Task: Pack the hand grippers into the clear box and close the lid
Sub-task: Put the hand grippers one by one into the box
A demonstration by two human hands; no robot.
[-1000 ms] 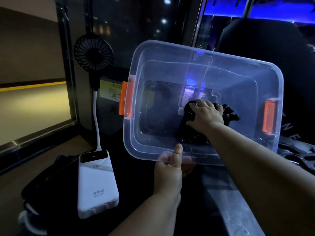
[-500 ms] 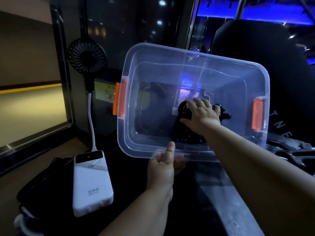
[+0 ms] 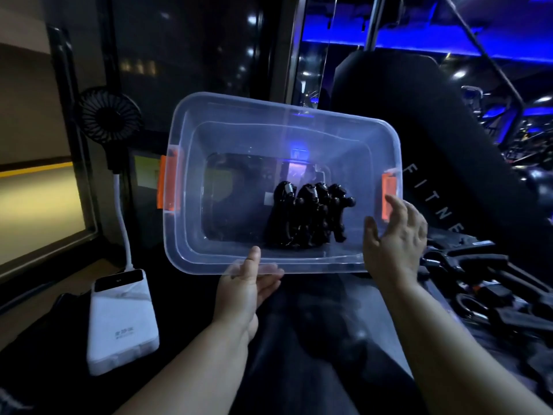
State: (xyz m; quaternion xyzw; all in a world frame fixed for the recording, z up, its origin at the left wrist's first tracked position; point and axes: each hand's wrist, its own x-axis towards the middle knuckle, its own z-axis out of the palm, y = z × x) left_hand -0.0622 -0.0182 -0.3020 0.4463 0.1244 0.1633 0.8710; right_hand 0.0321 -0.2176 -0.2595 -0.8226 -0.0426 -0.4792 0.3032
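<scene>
1. On the left side, a white power bank point(image 3: 122, 322) lies on a dark surface, and a white cable point(image 3: 121, 211) goes up from it to a small black fan point(image 3: 109, 119). On the right side, a pile of black gear point(image 3: 478, 283) lies below a big black pad point(image 3: 434, 139) with white letters.
2. Little light falls on the pile, so I cannot tell its single pieces apart. The fingers of the left hand point(image 3: 245, 292) show only dimly through the plastic.
3. The clear box point(image 3: 185, 241) is held up and tilted, with its open side toward the camera. It has an orange latch point(image 3: 167, 182) at each short end. The hand grippers point(image 3: 308, 217) lie bunched on its bottom, in the right half.
4. The left hand grips the near rim at its middle, thumb over the rim, fingers below.
5. The right hand point(image 3: 395, 244) is spread wide and holds nothing. It is at the near right corner, just beside the right latch; I cannot tell if it touches the box. The hand grippers lie apart from both hands.
</scene>
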